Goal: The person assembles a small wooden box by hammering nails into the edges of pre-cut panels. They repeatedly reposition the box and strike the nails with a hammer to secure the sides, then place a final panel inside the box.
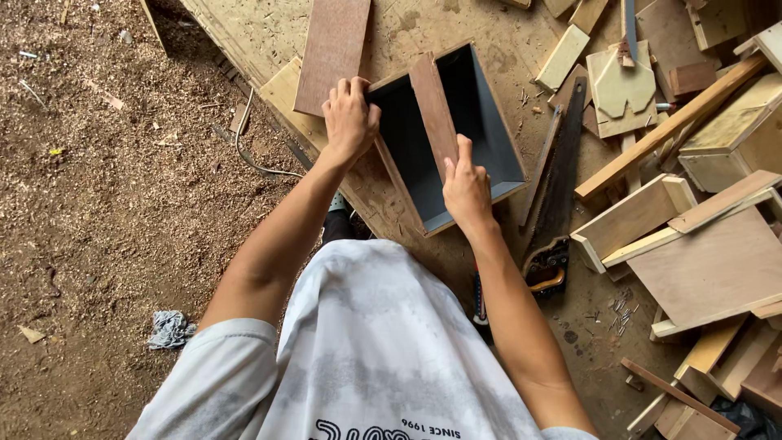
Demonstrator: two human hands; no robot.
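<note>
- Two hands at work over an open grey-lined wooden box (481,143) lying on a plywood bench (244,33) strewn with sawdust.
- Left hand (350,118): fingers curled down over the box's near-left corner, gripping the rim; thumb toward the box interior.
- Right hand (466,189): closed lightly on the lower end of a narrow brown board (433,114); forefinger stretched up along the board's edge, other fingers wrapped beneath.
- The narrow brown board runs away from the right hand across the mouth of the box, its far end near the box's far rim, slightly tilted leftward.
- Just beyond the left hand's fingertips: a wider brown panel (332,50) lying flat, its lower end touching or overlapped by the fingers; cannot tell which.
- Right of the right hand, near: a handsaw (558,183) with dark blade, handle toward the person, lying along the bench.
- Further right of the right hand: a heap of pale offcuts and small open wooden boxes (692,244); a long pale batten (668,126) lies diagonally over them.
- Below and right of the right hand: loose nails (623,314) scattered on the bench.
- Left of the left hand: floor covered in sawdust (98,163), a thin cable (252,159) curling on it, a grey rag (169,328) well apart, near the left elbow.
- Person wears a pale patterned shirt (366,350); both forearms bare.
</note>
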